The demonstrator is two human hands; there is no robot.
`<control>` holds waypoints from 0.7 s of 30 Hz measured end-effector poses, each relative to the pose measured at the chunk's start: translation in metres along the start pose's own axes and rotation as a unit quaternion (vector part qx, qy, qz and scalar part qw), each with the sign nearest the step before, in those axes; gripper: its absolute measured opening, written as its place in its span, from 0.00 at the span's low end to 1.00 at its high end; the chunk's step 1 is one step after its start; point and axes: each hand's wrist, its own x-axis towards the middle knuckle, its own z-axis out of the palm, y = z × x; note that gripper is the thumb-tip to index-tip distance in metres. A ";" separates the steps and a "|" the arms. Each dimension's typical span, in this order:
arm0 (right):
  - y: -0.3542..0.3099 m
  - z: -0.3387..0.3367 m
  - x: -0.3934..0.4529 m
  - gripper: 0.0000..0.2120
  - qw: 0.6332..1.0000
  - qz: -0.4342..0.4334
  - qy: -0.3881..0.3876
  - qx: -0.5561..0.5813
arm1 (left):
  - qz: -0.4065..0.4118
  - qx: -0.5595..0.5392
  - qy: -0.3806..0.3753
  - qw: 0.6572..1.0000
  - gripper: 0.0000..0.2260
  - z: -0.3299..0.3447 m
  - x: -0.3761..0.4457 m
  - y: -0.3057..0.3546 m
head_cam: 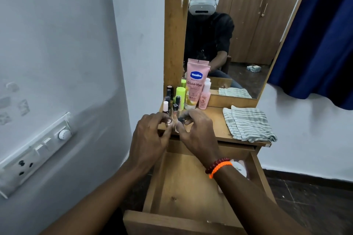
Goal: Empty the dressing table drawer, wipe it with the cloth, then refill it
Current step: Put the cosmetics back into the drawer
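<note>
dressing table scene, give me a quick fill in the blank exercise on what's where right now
1. The striped cloth lies on the tabletop to the ____ of the bottles.
2. The drawer below the tabletop is pulled ____.
3. The tall pink tube standing in front of the mirror bears the brand name ____.
4. The beaded bracelets sit on the wrist of the ____ hand.

Missing words: right; open; Vaseline; right

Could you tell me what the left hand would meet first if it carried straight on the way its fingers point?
Probably the small nail polish bottles just beyond the left hand; depth is unclear.
</note>
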 end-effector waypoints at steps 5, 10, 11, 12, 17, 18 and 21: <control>0.018 -0.008 -0.037 0.04 0.998 0.028 -0.049 -0.007 | 0.046 0.041 -0.110 0.992 0.08 0.017 -0.033 -0.007; 0.036 0.011 -0.052 0.08 0.984 0.074 -0.149 -0.056 | -0.008 0.068 -0.154 0.986 0.11 0.033 -0.035 -0.023; 0.038 0.017 -0.052 0.12 0.982 0.078 -0.159 -0.062 | -0.013 0.085 -0.164 0.983 0.10 0.035 -0.033 -0.026; 0.040 0.022 -0.051 0.14 0.981 0.082 -0.164 -0.068 | -0.012 0.100 -0.173 0.980 0.10 0.037 -0.031 -0.030; 0.043 0.043 -0.053 0.11 0.971 0.086 -0.178 -0.131 | 0.013 0.148 -0.209 0.966 0.10 0.041 -0.022 -0.037; 0.042 0.046 -0.054 0.10 0.970 0.084 -0.177 -0.144 | 0.014 0.162 -0.214 0.963 0.09 0.042 -0.020 -0.038; 0.037 0.047 -0.056 0.09 0.965 0.071 -0.178 -0.178 | 0.025 0.203 -0.224 0.953 0.07 0.049 -0.014 -0.037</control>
